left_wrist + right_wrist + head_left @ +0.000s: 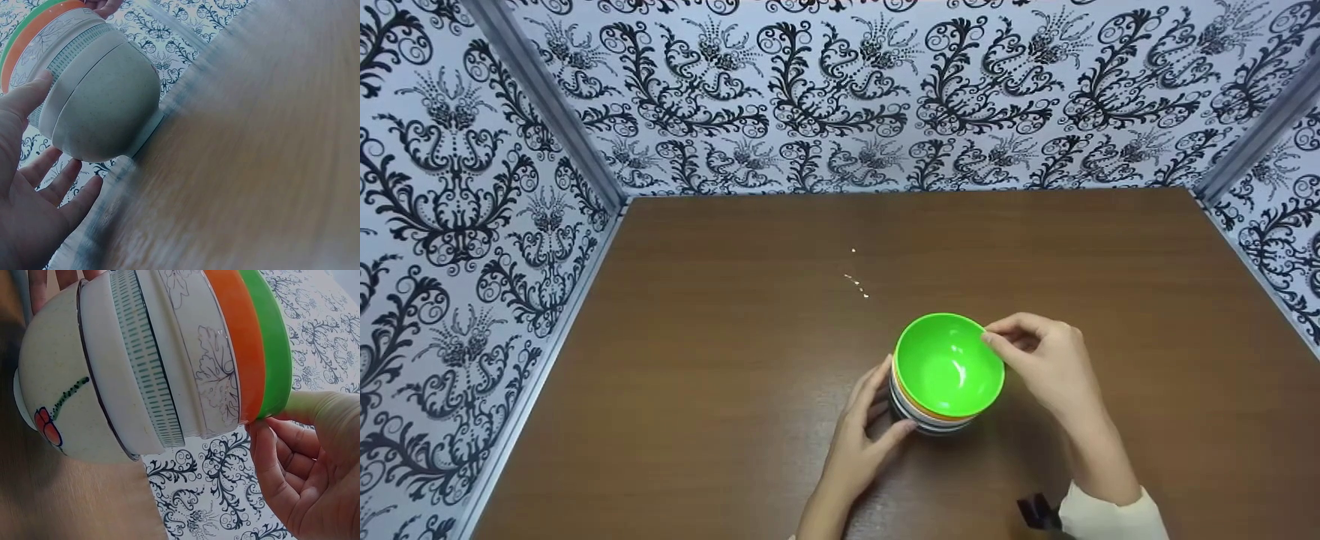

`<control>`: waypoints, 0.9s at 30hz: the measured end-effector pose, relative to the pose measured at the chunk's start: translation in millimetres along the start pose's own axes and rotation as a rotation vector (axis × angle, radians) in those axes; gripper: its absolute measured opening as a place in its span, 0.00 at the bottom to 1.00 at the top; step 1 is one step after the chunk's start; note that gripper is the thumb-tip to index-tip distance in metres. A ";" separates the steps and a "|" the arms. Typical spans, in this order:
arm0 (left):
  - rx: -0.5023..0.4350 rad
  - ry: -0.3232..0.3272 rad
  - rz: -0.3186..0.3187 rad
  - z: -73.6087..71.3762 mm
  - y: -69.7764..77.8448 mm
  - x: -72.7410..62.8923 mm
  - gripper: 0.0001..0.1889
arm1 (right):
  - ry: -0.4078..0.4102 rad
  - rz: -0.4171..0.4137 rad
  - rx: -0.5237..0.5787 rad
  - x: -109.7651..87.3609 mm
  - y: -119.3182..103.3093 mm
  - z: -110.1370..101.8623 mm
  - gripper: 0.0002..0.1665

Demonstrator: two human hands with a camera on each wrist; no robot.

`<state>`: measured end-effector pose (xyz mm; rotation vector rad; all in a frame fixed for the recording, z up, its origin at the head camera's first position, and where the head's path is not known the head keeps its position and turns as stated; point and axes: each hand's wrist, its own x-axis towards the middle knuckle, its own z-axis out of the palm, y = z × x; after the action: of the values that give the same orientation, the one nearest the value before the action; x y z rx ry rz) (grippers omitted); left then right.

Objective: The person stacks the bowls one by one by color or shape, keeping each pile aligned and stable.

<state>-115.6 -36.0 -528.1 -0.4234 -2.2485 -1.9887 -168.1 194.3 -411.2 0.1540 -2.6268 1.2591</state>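
Note:
A stack of nested bowls stands on the wooden table, near the front and right of the middle. Topmost is a glossy green bowl [945,364], over an orange bowl [239,343]. Beneath these come a white bowl with a leaf drawing [211,365], one with green dashes [149,360] and a cream bowl with a red flower [62,382] at the bottom. My right hand [1046,360] pinches the green bowl's rim on its right side, thumb on the inner side. Round the stack's left side, my left hand [859,442] holds it with thumb and fingers spread apart.
The brown table [697,337] is bordered by patterned black-and-white panels [840,90] at the back and both sides. Small white specks [856,283] lie on it behind the bowls. A black object [1037,512] shows beside the cream right sleeve [1114,517].

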 end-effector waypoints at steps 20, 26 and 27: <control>-0.008 0.005 0.007 0.1 0.1 0.3 0.39 | -0.005 0.027 -0.005 -0.7 -0.2 1.6 0.03; -0.006 -0.003 -0.008 0.0 1.4 0.7 0.40 | 0.007 0.025 -0.018 -1.9 0.0 2.8 0.03; -0.004 -0.005 -0.013 -0.1 1.8 0.7 0.41 | 0.009 0.023 -0.020 -2.1 0.1 3.0 0.03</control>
<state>-115.7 -35.8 -526.2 -0.4153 -2.2562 -2.0009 -166.5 192.1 -413.6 0.1147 -2.6407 1.2371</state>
